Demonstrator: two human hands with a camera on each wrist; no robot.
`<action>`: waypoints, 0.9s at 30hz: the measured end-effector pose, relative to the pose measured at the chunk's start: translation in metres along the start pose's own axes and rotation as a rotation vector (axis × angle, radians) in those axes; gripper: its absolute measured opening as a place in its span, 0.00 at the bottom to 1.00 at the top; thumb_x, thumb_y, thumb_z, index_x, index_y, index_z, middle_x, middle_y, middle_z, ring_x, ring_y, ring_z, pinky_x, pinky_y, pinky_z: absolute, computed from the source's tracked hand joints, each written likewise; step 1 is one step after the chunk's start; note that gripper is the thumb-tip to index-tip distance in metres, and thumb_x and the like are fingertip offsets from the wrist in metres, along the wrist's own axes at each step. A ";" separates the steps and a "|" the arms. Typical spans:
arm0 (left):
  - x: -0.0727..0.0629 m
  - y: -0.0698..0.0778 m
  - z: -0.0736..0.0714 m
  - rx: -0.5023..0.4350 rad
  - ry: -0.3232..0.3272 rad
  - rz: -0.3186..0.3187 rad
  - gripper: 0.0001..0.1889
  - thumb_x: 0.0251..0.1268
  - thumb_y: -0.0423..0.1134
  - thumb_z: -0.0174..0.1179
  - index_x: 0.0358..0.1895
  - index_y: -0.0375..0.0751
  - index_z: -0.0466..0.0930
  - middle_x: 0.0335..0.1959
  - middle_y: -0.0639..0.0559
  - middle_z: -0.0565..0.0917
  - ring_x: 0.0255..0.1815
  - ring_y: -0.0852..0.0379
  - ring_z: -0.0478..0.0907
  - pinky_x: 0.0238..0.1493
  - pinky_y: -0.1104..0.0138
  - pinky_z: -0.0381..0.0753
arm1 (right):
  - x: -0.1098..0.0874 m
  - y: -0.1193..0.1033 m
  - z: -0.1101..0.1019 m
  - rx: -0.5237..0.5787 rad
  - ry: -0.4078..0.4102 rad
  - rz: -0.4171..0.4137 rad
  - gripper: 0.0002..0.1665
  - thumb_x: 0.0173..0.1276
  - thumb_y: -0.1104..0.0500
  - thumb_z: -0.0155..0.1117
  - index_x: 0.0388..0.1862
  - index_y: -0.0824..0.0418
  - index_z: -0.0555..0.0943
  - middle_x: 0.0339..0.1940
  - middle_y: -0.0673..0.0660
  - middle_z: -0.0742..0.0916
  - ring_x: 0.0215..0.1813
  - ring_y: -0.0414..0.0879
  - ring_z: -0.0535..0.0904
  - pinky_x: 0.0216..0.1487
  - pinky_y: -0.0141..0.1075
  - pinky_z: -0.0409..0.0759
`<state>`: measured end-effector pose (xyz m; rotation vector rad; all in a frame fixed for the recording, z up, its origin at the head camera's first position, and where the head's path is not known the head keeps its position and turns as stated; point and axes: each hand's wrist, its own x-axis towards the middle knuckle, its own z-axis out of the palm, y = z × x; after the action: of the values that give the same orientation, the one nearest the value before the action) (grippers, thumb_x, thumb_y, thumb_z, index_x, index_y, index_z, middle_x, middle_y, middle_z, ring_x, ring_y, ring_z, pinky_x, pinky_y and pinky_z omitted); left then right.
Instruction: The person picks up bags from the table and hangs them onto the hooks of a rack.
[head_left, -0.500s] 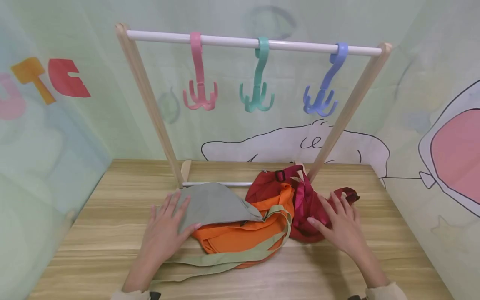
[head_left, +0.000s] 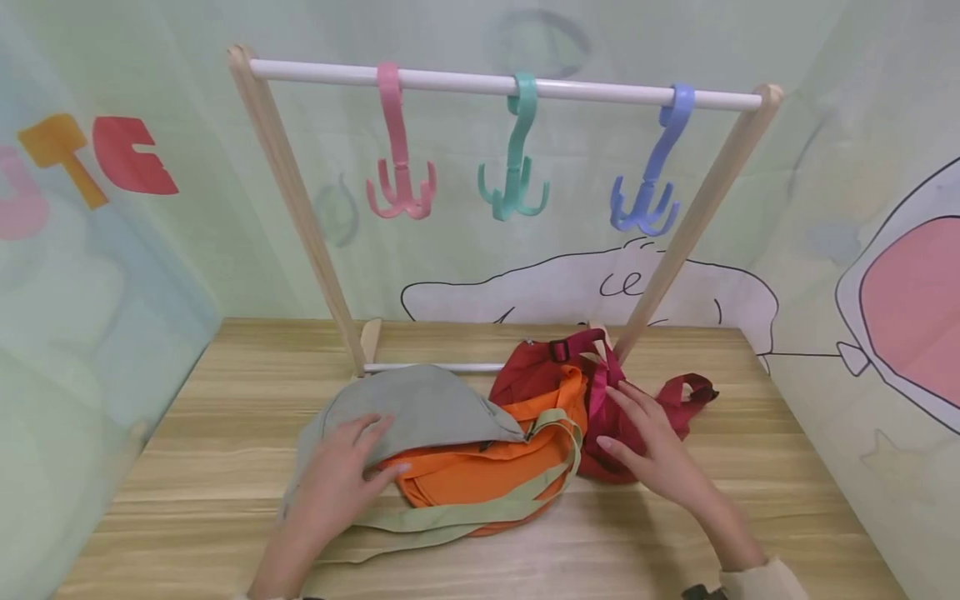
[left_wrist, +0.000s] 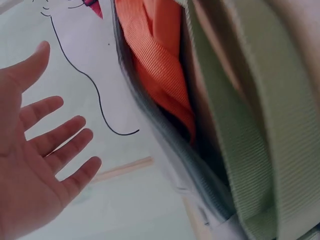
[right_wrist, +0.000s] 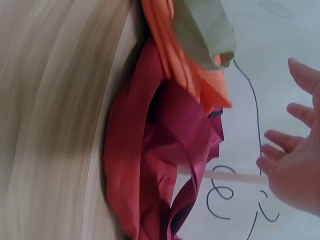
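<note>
A grey bag (head_left: 427,404) lies partly over an orange bag (head_left: 487,479), and a pale green strap (head_left: 442,517) loops across the front. Beside them on the right is a crumpled dark red bag (head_left: 525,371) with a buckle on its strap. My left hand (head_left: 341,471) is over the left part of the grey bag, fingers spread and relaxed. In the left wrist view nothing sits in the palm of that hand (left_wrist: 45,150). Over the dark red bag hovers my right hand (head_left: 660,446), its fingers loose and holding nothing, as the right wrist view also shows (right_wrist: 295,145).
Behind the bags stands a rack with wooden legs (head_left: 296,200) and a white top rail (head_left: 465,82). From the rail hang a pink hook (head_left: 401,183), a green hook (head_left: 516,179) and a blue hook (head_left: 647,192). Printed cloth walls surround the wooden table (head_left: 202,417).
My left hand has shifted right and a little nearer, baring the grey bag's left end. My right hand has slid left over the dark red bag. The bags lie about as before.
</note>
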<state>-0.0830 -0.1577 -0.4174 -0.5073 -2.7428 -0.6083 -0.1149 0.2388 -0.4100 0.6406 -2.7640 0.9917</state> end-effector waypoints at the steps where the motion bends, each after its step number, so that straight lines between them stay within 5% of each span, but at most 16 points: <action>1: -0.001 0.001 0.002 -0.009 -0.003 0.002 0.32 0.47 0.48 0.69 0.56 0.35 0.74 0.50 0.38 0.76 0.51 0.40 0.72 0.49 0.48 0.70 | 0.000 -0.002 0.001 0.026 -0.012 -0.008 0.37 0.59 0.54 0.66 0.67 0.57 0.63 0.67 0.62 0.64 0.67 0.58 0.55 0.56 0.61 0.61; 9: -0.013 0.005 0.015 -0.086 -0.113 0.011 0.29 0.47 0.47 0.69 0.54 0.38 0.76 0.47 0.46 0.77 0.49 0.47 0.73 0.49 0.51 0.71 | 0.003 -0.017 0.017 0.142 -0.106 -0.082 0.36 0.60 0.53 0.65 0.66 0.54 0.65 0.66 0.55 0.68 0.66 0.49 0.62 0.58 0.52 0.65; 17: -0.022 0.007 0.023 -0.155 -0.133 0.081 0.26 0.50 0.49 0.66 0.53 0.40 0.77 0.44 0.51 0.77 0.46 0.52 0.74 0.45 0.54 0.73 | 0.005 -0.034 0.039 0.243 -0.190 -0.176 0.33 0.59 0.57 0.66 0.63 0.60 0.68 0.63 0.56 0.73 0.63 0.52 0.66 0.56 0.44 0.70; 27: -0.030 0.008 0.029 -0.171 -0.306 0.056 0.29 0.53 0.56 0.61 0.54 0.41 0.76 0.46 0.54 0.75 0.47 0.55 0.72 0.46 0.56 0.72 | 0.003 -0.044 0.064 0.294 -0.316 -0.217 0.29 0.61 0.56 0.64 0.61 0.59 0.70 0.57 0.54 0.76 0.57 0.50 0.71 0.52 0.43 0.73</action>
<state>-0.0592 -0.1465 -0.4498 -0.7720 -2.9617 -0.8173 -0.0970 0.1663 -0.4337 1.2084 -2.7382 1.3598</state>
